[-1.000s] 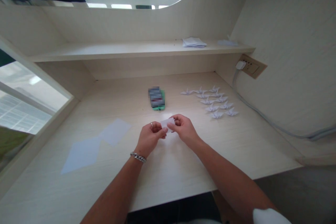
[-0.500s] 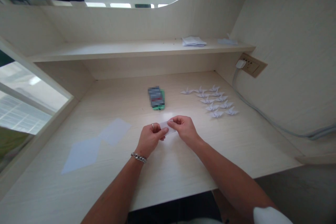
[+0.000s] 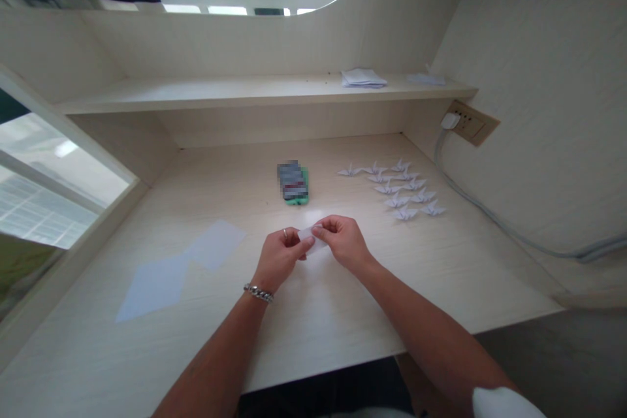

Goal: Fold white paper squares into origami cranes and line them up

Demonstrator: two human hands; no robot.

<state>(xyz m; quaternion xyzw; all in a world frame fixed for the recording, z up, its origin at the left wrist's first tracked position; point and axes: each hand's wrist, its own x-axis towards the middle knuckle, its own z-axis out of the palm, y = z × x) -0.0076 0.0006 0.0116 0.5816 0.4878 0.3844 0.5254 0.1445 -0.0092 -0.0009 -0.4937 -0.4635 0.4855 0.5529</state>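
A small folded piece of white paper point(image 3: 317, 245) is held between both hands above the middle of the desk. My left hand point(image 3: 281, 255), with a ring and a chain bracelet at the wrist, pinches its left side between thumb and fingers. My right hand point(image 3: 344, 240) grips its upper right part, thumb and fingertips together. Fingers hide part of the paper, so its exact folds cannot be made out. Several white paper cranes point(image 3: 402, 187) stand in rows beyond my right hand. Two flat white sheets, a nearer one point(image 3: 153, 286) and a farther one point(image 3: 215, 245), lie to the left.
A phone-sized item with a green edge point(image 3: 294, 184), blurred over, lies beyond my hands. A folded paper stack point(image 3: 363, 78) rests on the shelf point(image 3: 220, 93). At right, a grey cable point(image 3: 484, 210) runs from a wall socket point(image 3: 473, 123). The desk's front edge point(image 3: 323, 369) is close.
Almost nothing differs. Both hands keep their hold on the paper in the same place; the view has shifted very slightly.
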